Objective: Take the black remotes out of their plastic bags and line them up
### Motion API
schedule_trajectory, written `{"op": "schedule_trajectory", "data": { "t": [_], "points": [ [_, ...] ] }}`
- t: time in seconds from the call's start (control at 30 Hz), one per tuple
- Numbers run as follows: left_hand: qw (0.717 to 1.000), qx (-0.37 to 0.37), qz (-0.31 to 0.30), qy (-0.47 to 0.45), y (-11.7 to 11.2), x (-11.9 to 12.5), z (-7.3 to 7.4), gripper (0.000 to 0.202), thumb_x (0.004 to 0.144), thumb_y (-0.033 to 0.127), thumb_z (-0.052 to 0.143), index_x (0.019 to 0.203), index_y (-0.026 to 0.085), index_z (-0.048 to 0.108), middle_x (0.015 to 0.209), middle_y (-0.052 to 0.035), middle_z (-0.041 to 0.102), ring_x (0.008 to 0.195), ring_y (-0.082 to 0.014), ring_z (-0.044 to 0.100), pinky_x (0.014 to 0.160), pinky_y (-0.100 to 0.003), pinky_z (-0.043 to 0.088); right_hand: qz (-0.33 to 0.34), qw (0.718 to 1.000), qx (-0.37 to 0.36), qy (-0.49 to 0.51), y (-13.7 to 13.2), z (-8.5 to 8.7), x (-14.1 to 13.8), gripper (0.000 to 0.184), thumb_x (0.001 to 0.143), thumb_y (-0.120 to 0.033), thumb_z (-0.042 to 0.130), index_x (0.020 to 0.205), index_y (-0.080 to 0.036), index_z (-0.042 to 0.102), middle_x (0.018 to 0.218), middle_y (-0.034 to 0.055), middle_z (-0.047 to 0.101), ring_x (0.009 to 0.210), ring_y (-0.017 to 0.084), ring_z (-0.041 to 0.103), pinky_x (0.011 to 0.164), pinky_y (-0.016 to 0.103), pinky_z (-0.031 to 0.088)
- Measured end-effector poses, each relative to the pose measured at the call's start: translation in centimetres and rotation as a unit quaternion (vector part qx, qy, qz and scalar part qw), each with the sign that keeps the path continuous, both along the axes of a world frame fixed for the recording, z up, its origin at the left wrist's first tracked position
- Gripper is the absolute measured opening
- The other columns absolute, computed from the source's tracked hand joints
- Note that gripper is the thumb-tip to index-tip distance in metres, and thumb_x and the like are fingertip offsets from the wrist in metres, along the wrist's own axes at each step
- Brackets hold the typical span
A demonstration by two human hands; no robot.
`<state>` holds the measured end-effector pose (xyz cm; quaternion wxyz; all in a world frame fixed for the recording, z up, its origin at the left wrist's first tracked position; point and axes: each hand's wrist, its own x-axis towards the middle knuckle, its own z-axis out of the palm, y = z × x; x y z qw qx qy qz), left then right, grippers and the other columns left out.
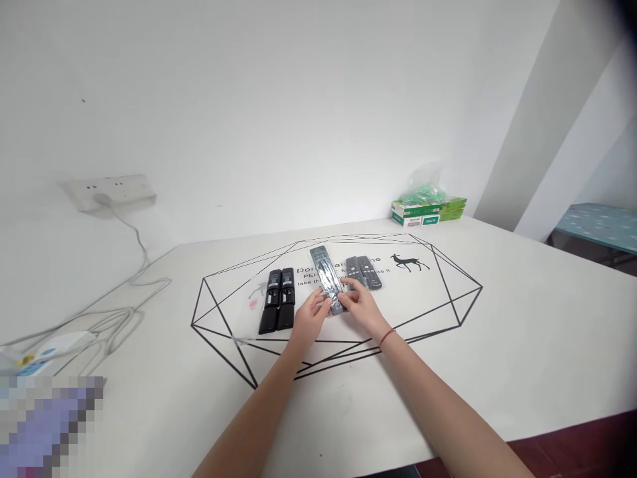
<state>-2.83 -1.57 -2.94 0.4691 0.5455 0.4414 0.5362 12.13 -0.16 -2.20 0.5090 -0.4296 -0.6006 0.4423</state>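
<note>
Between my two hands is a long dark remote control (326, 273) in a shiny clear plastic sleeve, its far end pointing away from me. My left hand (311, 313) grips its lower left edge with closed fingers. On the other side, my right hand (362, 304) has thumb and fingers closed on the lower right edge. Just beyond the right hand, two dark remote controls (363, 272) lie side by side, buttons up. To the left, two black remote controls (280, 287) lie back up with their battery compartments showing, next to a clear plastic bag (247, 318).
Green and white boxes (415, 212) with a plastic bag (425, 189) on top stand at the back right. Cables (134, 309) and a power strip (62, 345) lie on the left, below a wall socket (112, 192). The white table (522, 358) bears a printed black line pattern.
</note>
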Motion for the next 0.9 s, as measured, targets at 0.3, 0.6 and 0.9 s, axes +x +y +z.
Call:
{"op": "schedule_trajectory", "data": {
  "t": [0.3,0.6,0.9],
  "points": [
    [0.992,-0.002,0.002,0.124,-0.4,0.1,-0.3,0.044,0.082,0.046,0.048,0.117,0.019,0.052,0.094,-0.0067,0.064,0.069,-0.0131,0.06,0.066,-0.027,0.049,-0.3,0.952,0.036,-0.059,2.4,1.3,6.6,0.033,0.083,-0.036,0.043,0.108,-0.019,0.056,0.076,0.0049,0.064,0.068,0.019,0.058,0.067,0.033,0.047],
    [0.962,0.049,-0.03,0.268,-1.0,-0.6,0.7,0.035,0.084,0.041,0.043,0.106,0.02,0.061,0.091,-0.0044,0.066,0.074,-0.0153,0.061,0.071,-0.028,0.048,-0.358,0.885,-0.024,-0.295,4.6,-1.5,9.6,0.034,0.088,-0.028,0.036,0.109,-0.021,0.063,0.092,0.0088,0.067,0.084,0.022,0.059,0.074,0.032,0.04],
    [0.895,0.096,0.192,0.391,0.2,-6.5,3.8,0.03,0.085,0.033,0.039,0.1,0.023,0.063,0.083,-0.0026,0.068,0.074,-0.0165,0.061,0.073,-0.028,0.044,-0.375,0.847,0.071,-0.371,3.2,0.0,7.2,0.039,0.087,-0.041,0.039,0.113,-0.022,0.061,0.127,0.0136,0.048,0.12,0.036,0.033,0.089,0.055,0.033]
  ]
}}
